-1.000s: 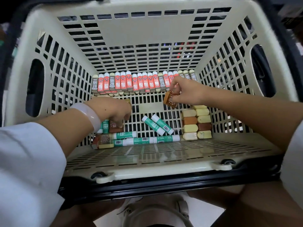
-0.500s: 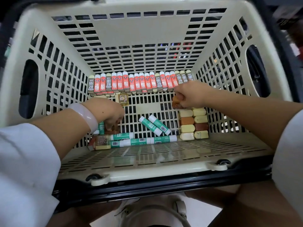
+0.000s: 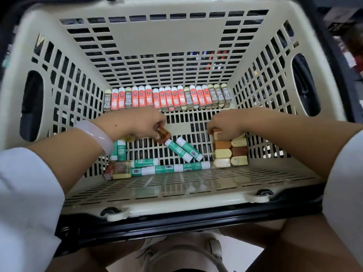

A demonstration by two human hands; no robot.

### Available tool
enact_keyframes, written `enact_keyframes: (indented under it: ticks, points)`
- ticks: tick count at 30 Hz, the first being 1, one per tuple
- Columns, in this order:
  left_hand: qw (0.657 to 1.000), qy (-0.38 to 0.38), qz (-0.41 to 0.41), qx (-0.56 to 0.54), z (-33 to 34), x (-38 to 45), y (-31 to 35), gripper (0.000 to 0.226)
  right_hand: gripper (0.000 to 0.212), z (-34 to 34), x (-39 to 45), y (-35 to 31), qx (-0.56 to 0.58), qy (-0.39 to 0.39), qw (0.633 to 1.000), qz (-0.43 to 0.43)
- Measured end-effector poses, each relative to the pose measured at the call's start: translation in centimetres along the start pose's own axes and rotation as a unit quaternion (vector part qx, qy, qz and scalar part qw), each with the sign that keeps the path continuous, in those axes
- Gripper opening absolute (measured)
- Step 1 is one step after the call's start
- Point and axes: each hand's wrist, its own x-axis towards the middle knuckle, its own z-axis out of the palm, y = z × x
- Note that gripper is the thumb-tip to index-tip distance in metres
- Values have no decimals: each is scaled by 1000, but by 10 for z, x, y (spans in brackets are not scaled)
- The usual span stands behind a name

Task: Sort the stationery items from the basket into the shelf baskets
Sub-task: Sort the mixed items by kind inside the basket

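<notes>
Two hands (image 3: 141,124) (image 3: 225,124) among blocky erasers (image 3: 229,152)

Pale bangle (image 3: 94,135) on wrist; white sleeves (image 3: 23,193); possibly shoe (image 3: 182,252) below.

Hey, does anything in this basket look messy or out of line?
Yes: two green glue sticks lie diagonally mid-floor, unlike the upright eraser row along the far wall and the stacked brown and cream erasers on the right.

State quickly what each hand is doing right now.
Left hand: holds a small brown block eraser.
Right hand: fingers curled on the cream and brown eraser stack.
</notes>
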Motion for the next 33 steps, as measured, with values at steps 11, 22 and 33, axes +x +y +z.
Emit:
enact_keyframes:
  ticks: [11, 22, 33]
  points:
    - [922, 69, -3, -380, 6, -2, 38, 20, 32, -13, -5, -24, 337, 205, 916, -77]
    - [963, -50, 213, 157, 54, 7, 65, 52, 28, -8, -1, -14, 190, 275, 942, 21]
    - [975, -168, 109, -101, 52, 4, 72, 42, 29, -4, 4, -11, 154, 217, 964, -21]
